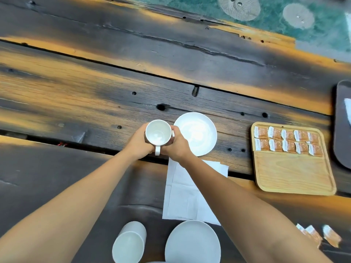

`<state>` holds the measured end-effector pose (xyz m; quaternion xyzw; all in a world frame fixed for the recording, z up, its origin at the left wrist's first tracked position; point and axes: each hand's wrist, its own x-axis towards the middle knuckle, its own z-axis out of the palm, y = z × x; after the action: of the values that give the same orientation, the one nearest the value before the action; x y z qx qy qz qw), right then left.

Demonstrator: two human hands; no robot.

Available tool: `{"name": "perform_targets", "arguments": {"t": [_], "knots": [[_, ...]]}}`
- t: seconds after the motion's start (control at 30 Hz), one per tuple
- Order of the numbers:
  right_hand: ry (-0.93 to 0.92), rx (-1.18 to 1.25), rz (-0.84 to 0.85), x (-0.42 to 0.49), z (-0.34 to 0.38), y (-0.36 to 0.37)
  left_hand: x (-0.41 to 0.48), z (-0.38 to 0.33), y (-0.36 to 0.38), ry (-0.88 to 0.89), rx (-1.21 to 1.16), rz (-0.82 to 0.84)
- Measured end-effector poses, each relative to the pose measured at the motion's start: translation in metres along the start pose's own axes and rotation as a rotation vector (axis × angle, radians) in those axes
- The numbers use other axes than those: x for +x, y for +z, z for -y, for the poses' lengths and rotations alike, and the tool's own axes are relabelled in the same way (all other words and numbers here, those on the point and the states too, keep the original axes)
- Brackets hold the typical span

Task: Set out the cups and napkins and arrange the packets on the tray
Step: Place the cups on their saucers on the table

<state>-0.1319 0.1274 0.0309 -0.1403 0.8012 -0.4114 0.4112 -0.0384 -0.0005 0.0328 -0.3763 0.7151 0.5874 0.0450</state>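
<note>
The left hand [139, 142] grasps one side of a white cup [158, 133] and the right hand [175, 147] grasps the other, with the handle toward the person. The cup is just left of a saucer [197, 133]. A napkin [182, 196] lies under the right forearm. Farther right, a wooden tray [292, 175] carries 10 packets [288, 141] in 2 rows. 3 loose packets [319, 236] lie nearer the person.

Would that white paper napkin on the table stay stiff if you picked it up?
The white folded paper napkin looks thin with soft creases, so it probably droops. It seems very light; a push likely bunches it.
</note>
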Motion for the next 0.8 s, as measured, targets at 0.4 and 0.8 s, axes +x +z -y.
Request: {"name": "perform_targets", "arguments": {"t": [0.4, 0.8], "knots": [[0.078, -0.037, -0.141, -0.015, 0.003, -0.075, 0.018, -0.061, 0.051, 0.115, 0.058, 0.110], [0.141, 0.086, -0.177, -0.007, -0.022, -0.104, 0.040, -0.072, 0.088, 0.097, 0.132, 0.203]]}}
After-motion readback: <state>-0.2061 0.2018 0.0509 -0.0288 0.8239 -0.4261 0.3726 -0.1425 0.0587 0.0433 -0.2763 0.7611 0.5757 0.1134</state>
